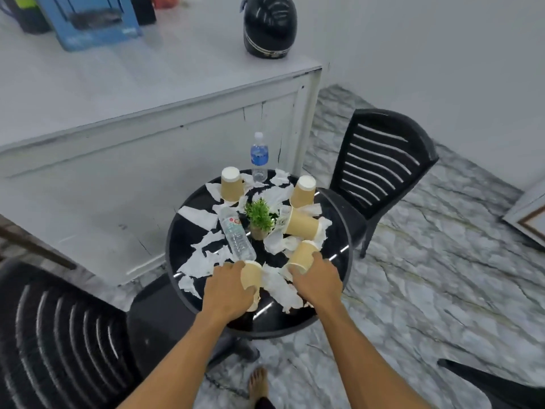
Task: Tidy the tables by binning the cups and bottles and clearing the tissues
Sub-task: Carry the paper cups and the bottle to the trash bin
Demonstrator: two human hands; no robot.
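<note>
Now: left hand [228,287] curled round near-left cup [250,274], at near edge of round black bench [182,240]. Right hand [318,283] grips near-right cup [303,256], tilted. Third cup [303,224] lies on side beside small plant [259,216] at centre. Two inverted cups [231,184] at far side. Clear bottle [237,234] lies left of plant; blue-label bottle [259,156] upright at far edge. Torn tissues [200,262] scattered across top.

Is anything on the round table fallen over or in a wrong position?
Yes. A clear bottle lies on its side left of the small plant. A paper cup lies tipped over right of the plant, and two cups behind stand upside down. Torn tissues are scattered over the black table.
</note>
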